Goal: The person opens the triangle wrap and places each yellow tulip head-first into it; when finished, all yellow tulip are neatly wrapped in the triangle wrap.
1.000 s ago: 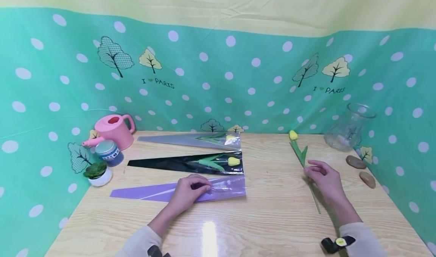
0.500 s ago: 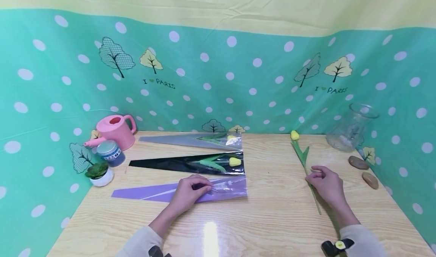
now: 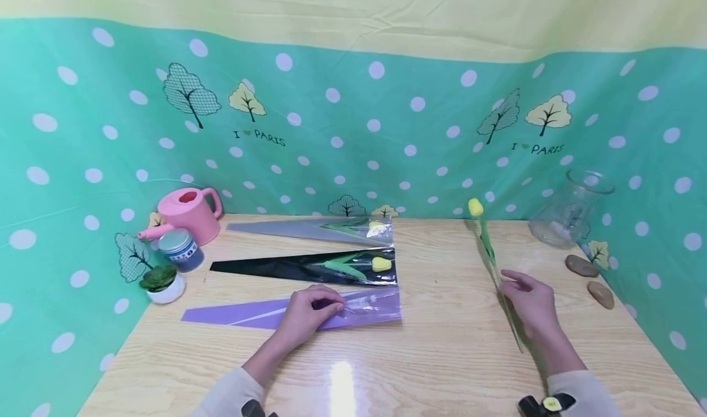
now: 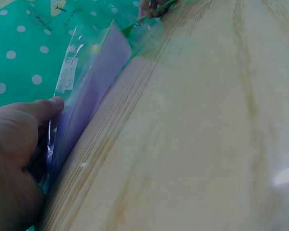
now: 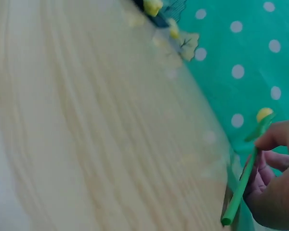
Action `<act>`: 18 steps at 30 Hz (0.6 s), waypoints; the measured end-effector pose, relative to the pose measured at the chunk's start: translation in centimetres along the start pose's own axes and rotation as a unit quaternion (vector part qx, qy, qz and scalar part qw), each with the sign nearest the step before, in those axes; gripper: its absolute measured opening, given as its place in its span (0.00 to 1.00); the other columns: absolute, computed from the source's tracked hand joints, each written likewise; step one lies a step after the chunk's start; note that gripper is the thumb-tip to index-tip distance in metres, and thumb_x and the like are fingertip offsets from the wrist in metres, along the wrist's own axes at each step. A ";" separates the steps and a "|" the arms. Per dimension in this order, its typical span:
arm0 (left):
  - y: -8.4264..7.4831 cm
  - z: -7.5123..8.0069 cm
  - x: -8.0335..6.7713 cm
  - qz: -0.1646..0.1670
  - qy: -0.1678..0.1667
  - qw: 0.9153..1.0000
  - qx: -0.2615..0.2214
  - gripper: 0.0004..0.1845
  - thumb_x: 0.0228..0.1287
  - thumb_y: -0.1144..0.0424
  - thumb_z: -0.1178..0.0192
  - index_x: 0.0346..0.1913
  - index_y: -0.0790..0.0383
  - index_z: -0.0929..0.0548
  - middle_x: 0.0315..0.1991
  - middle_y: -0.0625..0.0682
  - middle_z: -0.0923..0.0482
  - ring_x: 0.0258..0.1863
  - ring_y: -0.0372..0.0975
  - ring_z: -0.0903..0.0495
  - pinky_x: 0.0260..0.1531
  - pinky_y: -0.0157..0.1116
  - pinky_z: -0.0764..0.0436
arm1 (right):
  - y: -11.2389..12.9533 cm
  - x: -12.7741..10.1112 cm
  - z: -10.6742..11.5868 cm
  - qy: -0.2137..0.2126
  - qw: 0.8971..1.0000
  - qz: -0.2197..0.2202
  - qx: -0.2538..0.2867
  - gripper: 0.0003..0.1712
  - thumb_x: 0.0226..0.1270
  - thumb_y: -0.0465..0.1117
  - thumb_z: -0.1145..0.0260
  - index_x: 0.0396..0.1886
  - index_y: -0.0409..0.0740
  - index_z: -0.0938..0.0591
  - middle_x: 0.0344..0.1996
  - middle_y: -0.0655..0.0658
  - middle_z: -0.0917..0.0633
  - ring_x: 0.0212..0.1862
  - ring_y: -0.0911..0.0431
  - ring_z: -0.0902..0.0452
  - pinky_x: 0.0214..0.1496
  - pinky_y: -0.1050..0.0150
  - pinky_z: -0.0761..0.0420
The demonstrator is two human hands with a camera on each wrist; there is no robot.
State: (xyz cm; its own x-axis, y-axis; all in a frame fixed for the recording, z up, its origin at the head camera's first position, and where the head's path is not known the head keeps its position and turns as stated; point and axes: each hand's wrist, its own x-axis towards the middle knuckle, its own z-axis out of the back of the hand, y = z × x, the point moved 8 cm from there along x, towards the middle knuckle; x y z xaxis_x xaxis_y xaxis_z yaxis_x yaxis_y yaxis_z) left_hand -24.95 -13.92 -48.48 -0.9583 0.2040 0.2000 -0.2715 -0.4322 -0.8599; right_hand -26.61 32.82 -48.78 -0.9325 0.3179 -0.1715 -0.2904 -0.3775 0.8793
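Note:
My right hand (image 3: 531, 300) pinches the thin green stem of a yellow artificial tulip (image 3: 486, 242), the bloom pointing toward the back. A shadow runs beside the stem on the wood. In the right wrist view, thumb and fingers close on the stem, its cut end (image 5: 227, 220) toward the camera. With thumb and fingertips, my left hand (image 3: 309, 312) pinches the clear upper film of a purple flower sleeve (image 3: 375, 306). Seen from the left wrist, the clear film stands raised from the purple backing (image 4: 98, 77), so the sleeve's wide end gapes toward the right.
Behind lie a black sleeve (image 3: 248, 266) and a grey sleeve (image 3: 276, 226), each holding a yellow tulip. At left stand a pink watering can (image 3: 190, 217), a blue jar (image 3: 181, 251) and a potted succulent (image 3: 166, 288). A glass vase (image 3: 560, 220) and two stones (image 3: 582, 266) occupy the right.
The tulip's bloom has risen slightly and the flower has turned in my right hand, its leaf now closer to the stem. My right fingers shifted down the stem earlier. The left hand stays put.

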 end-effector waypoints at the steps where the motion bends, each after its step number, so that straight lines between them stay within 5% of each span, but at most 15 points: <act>1: 0.0 0.0 0.0 -0.001 0.000 1.000 0.001 0.05 0.62 0.60 0.26 0.39 0.45 0.07 0.39 0.34 0.11 0.48 0.31 0.15 0.59 0.32 0.19 | 0.0 -0.1 -0.1 0.007 0.999 -0.010 0.036 0.29 0.73 0.37 0.36 0.73 0.40 0.25 0.34 0.61 0.14 0.36 0.68 0.22 0.36 0.73 0.19; 4: 0.0 0.1 -0.1 -0.002 -0.003 1.000 0.002 0.05 0.62 0.60 0.26 0.39 0.45 0.07 0.39 0.35 0.11 0.48 0.32 0.15 0.59 0.33 0.19 | 0.1 -0.5 -0.4 0.032 0.987 -0.032 0.155 0.26 0.75 0.37 0.36 0.71 0.48 0.22 0.33 0.63 0.13 0.36 0.67 0.21 0.39 0.73 0.18; 8: 0.1 0.1 -0.1 0.002 -0.002 1.000 0.005 0.05 0.63 0.60 0.26 0.39 0.45 0.07 0.39 0.34 0.11 0.48 0.31 0.15 0.60 0.33 0.19 | 1.2 -1.4 -1.3 0.075 0.952 -0.037 0.294 0.18 0.76 0.34 0.36 0.55 0.61 0.14 0.34 0.59 0.13 0.38 0.65 0.21 0.42 0.74 0.18; 12: 0.1 0.0 -0.1 0.003 -0.001 1.000 0.008 0.05 0.63 0.61 0.26 0.40 0.46 0.07 0.39 0.34 0.11 0.48 0.31 0.15 0.60 0.33 0.19 | 2.5 -2.7 -2.3 0.102 0.926 -0.026 0.363 0.16 0.77 0.34 0.38 0.47 0.63 0.15 0.35 0.57 0.15 0.39 0.64 0.20 0.46 0.74 0.17; 18: 0.0 -0.2 0.1 -0.006 0.003 1.000 0.011 0.05 0.63 0.60 0.26 0.40 0.45 0.07 0.39 0.34 0.11 0.48 0.31 0.15 0.59 0.33 0.19 | 3.6 -3.9 -4.1 0.078 0.897 -0.044 0.432 0.18 0.74 0.31 0.35 0.57 0.53 0.23 0.34 0.53 0.15 0.35 0.62 0.16 0.46 0.73 0.14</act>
State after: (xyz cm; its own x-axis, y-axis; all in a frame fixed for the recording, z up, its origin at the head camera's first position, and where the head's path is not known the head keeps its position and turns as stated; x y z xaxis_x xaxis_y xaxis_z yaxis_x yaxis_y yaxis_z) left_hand -25.07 -13.77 -48.55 -0.9545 0.2144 0.2074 -0.2848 -0.4486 -0.8472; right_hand -24.89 26.63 -46.77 -0.9524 0.1624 -0.2581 -0.1521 0.4804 0.8637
